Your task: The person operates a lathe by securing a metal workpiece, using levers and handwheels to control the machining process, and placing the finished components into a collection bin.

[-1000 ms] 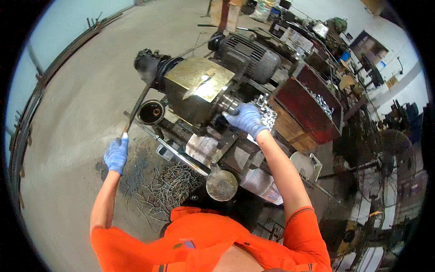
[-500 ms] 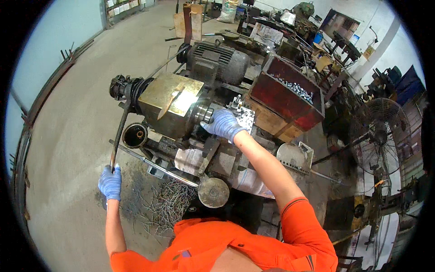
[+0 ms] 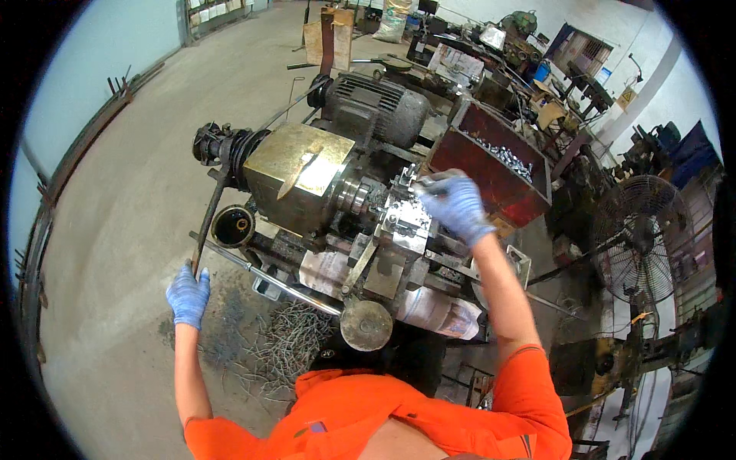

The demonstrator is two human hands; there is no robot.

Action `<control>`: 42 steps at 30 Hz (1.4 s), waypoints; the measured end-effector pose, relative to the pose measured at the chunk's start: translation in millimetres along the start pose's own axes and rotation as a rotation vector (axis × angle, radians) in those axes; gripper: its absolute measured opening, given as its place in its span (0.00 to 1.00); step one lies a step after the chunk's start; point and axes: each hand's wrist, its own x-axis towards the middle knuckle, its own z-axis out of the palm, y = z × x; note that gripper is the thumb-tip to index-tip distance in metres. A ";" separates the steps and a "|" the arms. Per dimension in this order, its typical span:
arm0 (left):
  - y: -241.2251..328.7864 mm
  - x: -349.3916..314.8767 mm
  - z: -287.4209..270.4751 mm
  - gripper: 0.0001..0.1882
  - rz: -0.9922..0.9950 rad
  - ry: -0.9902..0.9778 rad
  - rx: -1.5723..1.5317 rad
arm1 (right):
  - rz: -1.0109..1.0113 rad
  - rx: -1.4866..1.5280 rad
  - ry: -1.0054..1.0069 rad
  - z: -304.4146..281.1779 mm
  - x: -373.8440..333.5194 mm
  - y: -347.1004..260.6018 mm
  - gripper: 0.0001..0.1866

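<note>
Pale, dusty floor [image 3: 115, 222] runs under and around an oily machine, with a white wall [image 3: 640, 38] at far right. Left grip [image 3: 188, 297], blue knit glove, closed round the lower end of a long lever [image 3: 208, 222]. Lever: slim, dark, dull, slanting up to the black drum-like end [image 3: 244, 157] of the machine. Right grip [image 3: 456, 205], similar glove, motion-blurred; cannot tell whether it holds anything. It hovers at the right of a metal fixture [image 3: 406, 222], silvery, blocky, glaring under the light. Just left of that, a round steel spindle [image 3: 353, 196], ringed and shiny, juts from a housing [image 3: 284, 201] with a scuffed, brassy lid [image 3: 276, 157]. Nearer: bright bar [image 3: 287, 290] running to a flat round disc [image 3: 366, 325]; below, on the floor, tangled heap of thin metal strands [image 3: 287, 345]. Farther: finned dark motor [image 3: 376, 107]; dull red bin [image 3: 498, 188] holding small silvery parts [image 3: 502, 156]; caged fan [image 3: 636, 238] well off right.
</note>
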 end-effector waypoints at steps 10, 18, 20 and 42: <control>159.8 58.4 -63.4 0.24 0.365 0.350 -0.638 | 0.074 -0.287 0.286 -67.2 -22.5 47.4 0.18; 213.1 79.2 -18.1 0.18 0.585 0.438 -0.483 | 0.232 0.012 0.032 -14.7 -158.8 4.1 0.16; 218.9 61.0 -25.5 0.13 0.616 0.393 -0.537 | 0.273 0.052 0.018 -12.9 -182.1 5.2 0.15; 258.7 9.7 -50.2 0.10 0.762 0.139 -0.629 | 0.493 0.181 0.037 -13.1 -246.6 21.2 0.10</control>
